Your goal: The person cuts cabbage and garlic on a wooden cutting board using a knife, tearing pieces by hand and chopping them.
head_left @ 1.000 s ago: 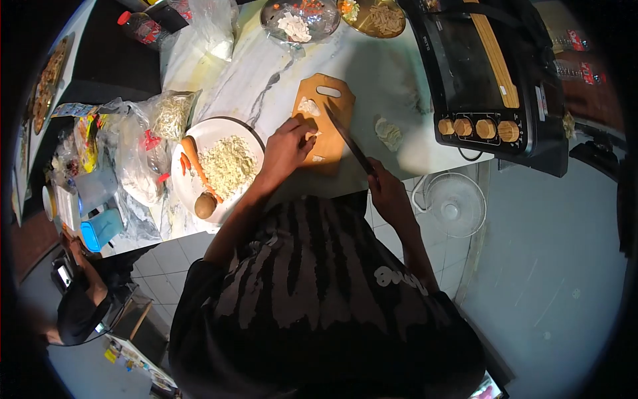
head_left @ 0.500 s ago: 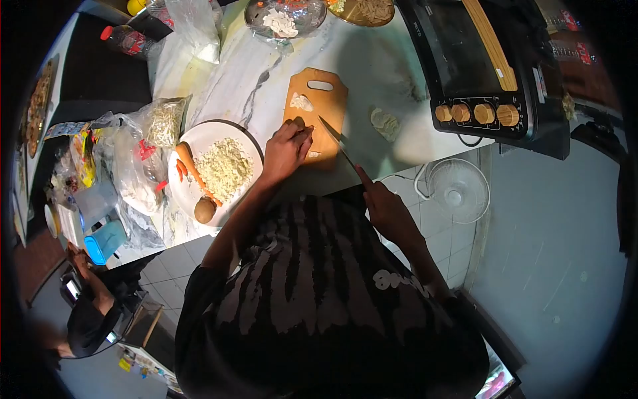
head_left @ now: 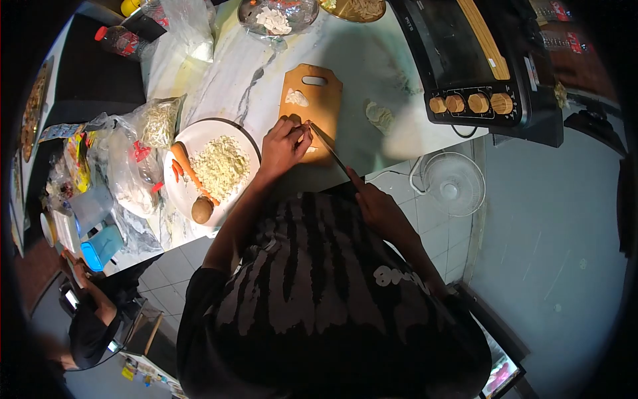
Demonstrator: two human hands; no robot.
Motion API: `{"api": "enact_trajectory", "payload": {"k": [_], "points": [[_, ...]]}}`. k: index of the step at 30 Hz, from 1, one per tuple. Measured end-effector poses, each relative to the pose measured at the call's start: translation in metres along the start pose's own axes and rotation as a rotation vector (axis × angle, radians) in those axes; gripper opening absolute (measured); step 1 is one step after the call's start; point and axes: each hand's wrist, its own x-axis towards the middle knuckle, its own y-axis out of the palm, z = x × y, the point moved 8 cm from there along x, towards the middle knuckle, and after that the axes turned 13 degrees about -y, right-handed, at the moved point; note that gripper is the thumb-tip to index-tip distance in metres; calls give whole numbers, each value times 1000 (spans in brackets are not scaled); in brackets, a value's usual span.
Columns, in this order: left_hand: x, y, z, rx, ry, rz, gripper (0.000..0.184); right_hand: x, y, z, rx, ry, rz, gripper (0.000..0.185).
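A wooden cutting board [head_left: 323,100] with a slot handle lies on the marble counter. White pieces [head_left: 296,98] sit on its upper left part. My left hand [head_left: 286,144] is closed at the board's left side, its fingertips pressed together; what they hold is too small to make out. My right hand [head_left: 380,207] grips a knife [head_left: 333,153], whose blade slants up and left so its tip meets the left fingertips. To the left, a white plate [head_left: 229,211] holds a pale chopped heap [head_left: 219,167], a carrot [head_left: 186,161], red chilies and a round brown item [head_left: 202,210].
A black toaster oven [head_left: 475,100] stands at the right, a pale scrap [head_left: 379,117] left of it. Plastic bags [head_left: 129,169], a bottle [head_left: 123,43] and a blue container [head_left: 102,247] are at the left. Another person's arm [head_left: 93,292] shows at lower left; a fan [head_left: 452,185] is below.
The knife and my right hand have moved left, bringing the blade tip to my left fingertips. My left hand stays on the board with its fingers drawn together. The whole view has shifted slightly.
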Motion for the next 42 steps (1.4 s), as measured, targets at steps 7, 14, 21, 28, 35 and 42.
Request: {"api": "enact_trajectory", "payload": {"k": [7, 14, 21, 28, 35, 42], "points": [[-2, -2, -1, 4, 10, -33, 10, 8, -1, 6, -3, 11, 1, 60], [-4, 0, 1, -6, 26, -51, 11, 14, -6, 15, -163, 62, 97, 66], [2, -1, 5, -87, -68, -12, 12, 22, 4, 14, -180, 98, 60, 71], [13, 8, 26, -208, -415, 193, 11, 19, 22, -2, -145, 97, -21, 75], [13, 7, 31, -251, -475, 186, 11, 18, 34, -5, -38, 28, -87, 73], [16, 8, 30, -298, -484, 194, 13, 19, 42, -9, -30, 73, -49, 74]]}}
